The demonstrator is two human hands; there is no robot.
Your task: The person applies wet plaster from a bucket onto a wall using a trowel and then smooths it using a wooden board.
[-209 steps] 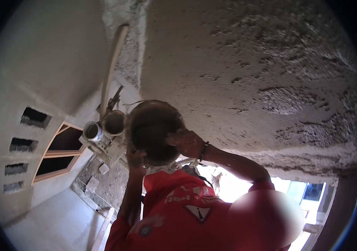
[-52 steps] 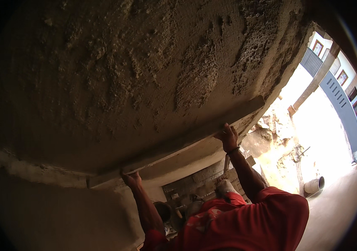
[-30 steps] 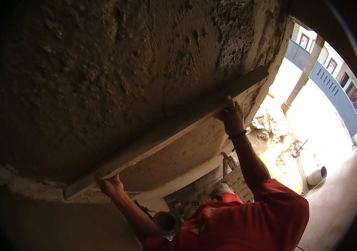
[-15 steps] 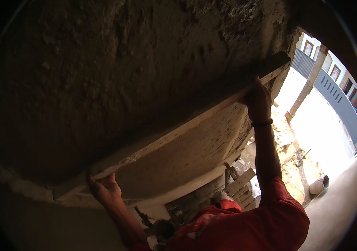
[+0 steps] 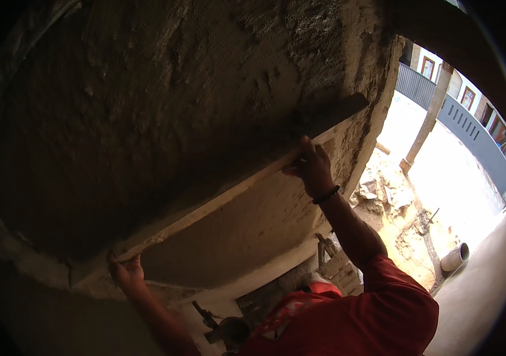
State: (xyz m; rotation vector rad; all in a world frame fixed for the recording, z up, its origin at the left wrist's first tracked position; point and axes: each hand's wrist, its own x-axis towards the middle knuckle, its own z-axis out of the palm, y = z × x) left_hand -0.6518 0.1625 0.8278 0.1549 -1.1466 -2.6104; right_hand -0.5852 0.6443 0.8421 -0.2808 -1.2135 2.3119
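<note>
A long straight board [image 5: 205,207], like a plasterer's straightedge, lies slantwise against a rough, freshly plastered wall [image 5: 164,107]. It runs from the lower left up to the upper right. My left hand [image 5: 127,273] is closed round the board's lower edge near its left end. Farther along, my right hand [image 5: 313,169], with a dark band on the wrist, grips the same edge, short of the right end. Above the board the plaster is coarse and ridged; the surface below it looks smoother. Shadow hides much of the board's upper face.
Below me stand a dark bucket [image 5: 235,329] and some wooden planks [image 5: 342,270]. At the right the wall ends at a bright opening with a wooden post [image 5: 431,118], rubble [image 5: 404,237], a pipe [image 5: 455,257] and a grey outer wall [image 5: 478,136].
The board's right end has shifted left and slightly down, away from the wall's edge. My right hand has moved left and down, my left hand a little left.
</note>
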